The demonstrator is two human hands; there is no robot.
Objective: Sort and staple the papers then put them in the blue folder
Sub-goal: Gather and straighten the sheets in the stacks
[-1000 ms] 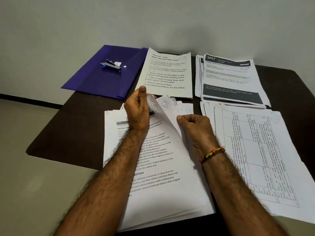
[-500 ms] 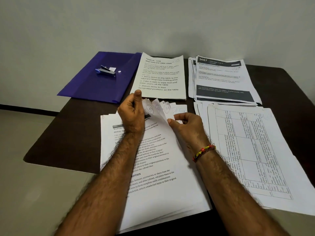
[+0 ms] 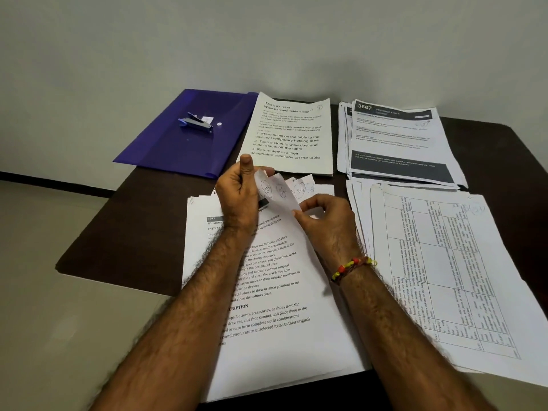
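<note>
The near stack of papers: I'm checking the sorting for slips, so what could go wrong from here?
The left hand and right hand pinch the fanned corners of the near stack; a sheet could slip uncounted. The stack overhangs the table edge and might slide off. The stapler sits far away on the blue folder.

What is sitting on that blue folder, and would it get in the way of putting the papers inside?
A stapler rests on top of the blue folder, so it would likely need lifting off before the flap opens. Between the hands' fanned papers and the folder, only bare table shows.
</note>
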